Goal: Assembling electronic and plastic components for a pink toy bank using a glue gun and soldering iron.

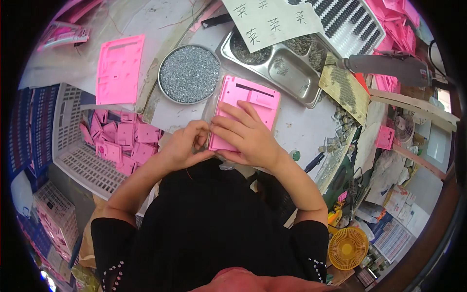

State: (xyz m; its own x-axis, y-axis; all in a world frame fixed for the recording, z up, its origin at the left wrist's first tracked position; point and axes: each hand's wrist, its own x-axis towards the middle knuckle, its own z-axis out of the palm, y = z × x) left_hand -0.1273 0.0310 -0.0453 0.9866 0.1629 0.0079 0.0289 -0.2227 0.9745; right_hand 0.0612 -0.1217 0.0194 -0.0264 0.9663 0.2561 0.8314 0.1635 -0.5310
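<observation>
A pink plastic panel [260,101] with a dark slot near its far end lies on the worktable in front of me. Spread across its near half, my right hand [248,134] rests on top with fingers stretched out, the thumb along the near edge. My left hand [188,143] is at the panel's near left corner, fingers curled in and thumb pointing toward the right thumb. Anything between the left fingertips is too small or hidden to make out. Just beyond the left hand stands a round metal dish [189,74] full of small silvery parts.
A metal tray with compartments [289,73] holds small parts, partly under a handwritten paper sheet [272,22]. Another pink panel [120,69] lies far left. A white crate [82,163] holds several pink pieces [125,135]. A grey tool arm [384,68] projects from the right.
</observation>
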